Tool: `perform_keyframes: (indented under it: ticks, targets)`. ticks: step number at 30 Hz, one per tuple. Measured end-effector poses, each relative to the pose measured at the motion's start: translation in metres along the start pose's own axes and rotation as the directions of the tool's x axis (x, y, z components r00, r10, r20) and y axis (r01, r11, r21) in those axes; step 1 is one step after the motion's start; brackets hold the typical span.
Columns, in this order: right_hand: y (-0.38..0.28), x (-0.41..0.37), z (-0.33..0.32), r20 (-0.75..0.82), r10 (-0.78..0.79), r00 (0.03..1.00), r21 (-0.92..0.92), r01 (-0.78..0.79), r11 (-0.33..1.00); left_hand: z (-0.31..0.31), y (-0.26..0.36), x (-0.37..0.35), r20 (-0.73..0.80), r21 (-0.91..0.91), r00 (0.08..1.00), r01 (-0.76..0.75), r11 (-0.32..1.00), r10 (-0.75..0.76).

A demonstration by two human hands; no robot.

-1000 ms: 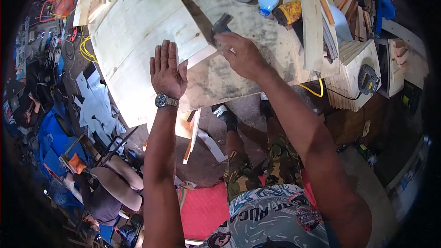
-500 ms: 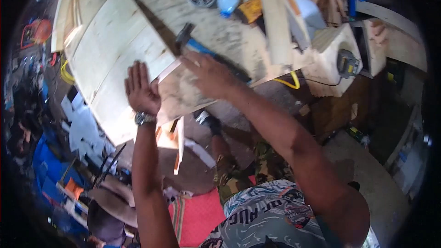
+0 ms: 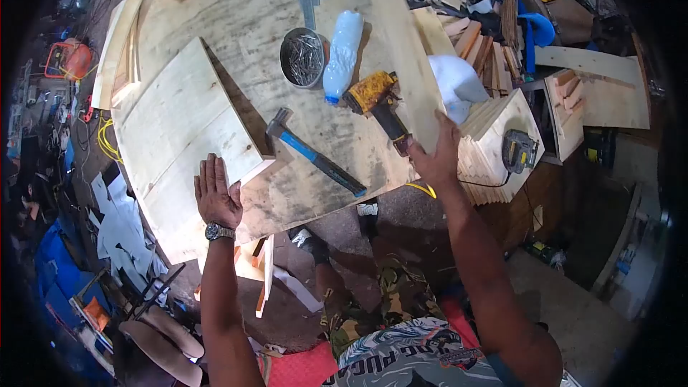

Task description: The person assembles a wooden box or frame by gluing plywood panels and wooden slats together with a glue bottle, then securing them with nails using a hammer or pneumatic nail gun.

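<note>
My left hand [image 3: 218, 192], with a watch on its wrist, lies flat with fingers stretched on a pale wooden panel [image 3: 183, 111] raised on an edge strip. My right hand [image 3: 438, 156] is closed on the near end of a long wooden plank [image 3: 408, 50], whose far end is blurred. Just left of that hand lies a yellow and black nail gun [image 3: 380, 104], its handle end close to my fingers. A hammer [image 3: 315, 152] with a blue and black handle rests between my hands on the worktable [image 3: 276, 204].
A metal bowl of nails [image 3: 304, 59] and a plastic bottle [image 3: 344, 54] stand beyond the hammer. Stacked wood pieces [image 3: 494, 143] with a power tool [image 3: 519, 151] on them are at right. A yellow hose [image 3: 107, 140] hangs at left. Wood offcuts [image 3: 487, 50] lie behind.
My right hand has moved right, from beside the panel and hammer to the plank's near end. The plank has swung to a slant. My left hand stays on the panel; the camera view has shifted.
</note>
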State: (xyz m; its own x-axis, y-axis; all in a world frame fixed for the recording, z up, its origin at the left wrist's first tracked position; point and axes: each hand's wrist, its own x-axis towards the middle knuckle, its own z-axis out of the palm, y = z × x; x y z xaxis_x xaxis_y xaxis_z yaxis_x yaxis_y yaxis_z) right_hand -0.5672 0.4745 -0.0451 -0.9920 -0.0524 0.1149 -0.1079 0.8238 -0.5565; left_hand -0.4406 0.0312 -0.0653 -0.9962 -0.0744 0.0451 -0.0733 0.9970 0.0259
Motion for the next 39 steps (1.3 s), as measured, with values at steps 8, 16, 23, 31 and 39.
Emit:
perform_keyframes:
  ticks: [8, 16, 23, 31, 39]
  targets:
    - [-0.009, 0.175, -0.007, -0.199, -0.372, 0.907, -0.133, 0.351, 0.927, 0.002, 0.003, -0.002, -0.038, 0.015, 0.999, -0.012, 1.0, 0.013]
    - [-0.022, 0.021, 0.047, 0.318, -0.005, 0.948, -0.294, 0.103, 0.95, 0.003, 0.0, -0.003, -0.033, -0.031, 0.999, 0.008, 0.999, -0.009]
    - [-0.01, 0.03, 0.072, 0.365, 0.188, 0.912, -0.294, -0.079, 0.953, 0.009, -0.001, -0.005, -0.053, -0.044, 0.998, 0.013, 0.999, -0.015]
    - [-0.11, 0.006, -0.026, 0.657, 0.223, 0.72, 0.267, -0.5, 0.824, 0.006, -0.012, -0.012, -0.047, -0.112, 0.998, 0.046, 0.993, -0.052]
    - [-0.239, -0.008, 0.011, 0.812, 0.263, 0.52, 0.139, -0.61, 0.78, 0.01, -0.02, -0.017, -0.033, -0.212, 0.994, 0.093, 0.973, -0.102]
